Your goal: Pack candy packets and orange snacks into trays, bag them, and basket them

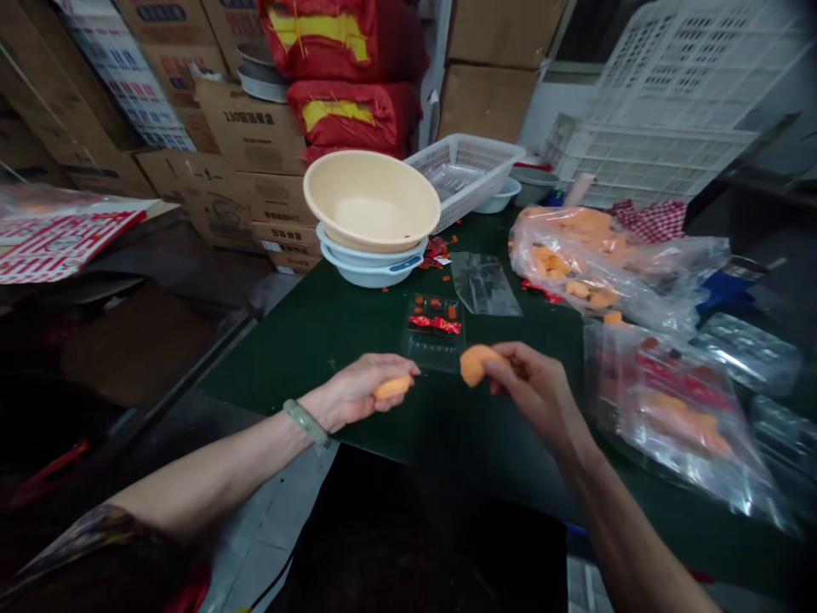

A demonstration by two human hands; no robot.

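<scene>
My left hand [357,393] is closed around a small orange piece [392,387], above the near edge of the dark green table [332,332]. My right hand [533,383] pinches a rounder orange piece [476,364] between its fingertips. Just beyond both hands lies a clear plastic tray [435,334] holding small red packets [435,323]. The two hands are a short gap apart, in front of that tray.
Stacked bowls [372,213] stand at the back left. A white basket [469,170] sits behind them. Clear bags of orange pieces [600,255] and filled packs [677,409] lie on the right. An empty clear bag [483,285] lies flat. Cardboard boxes [248,128] and white crates [664,111] line the back.
</scene>
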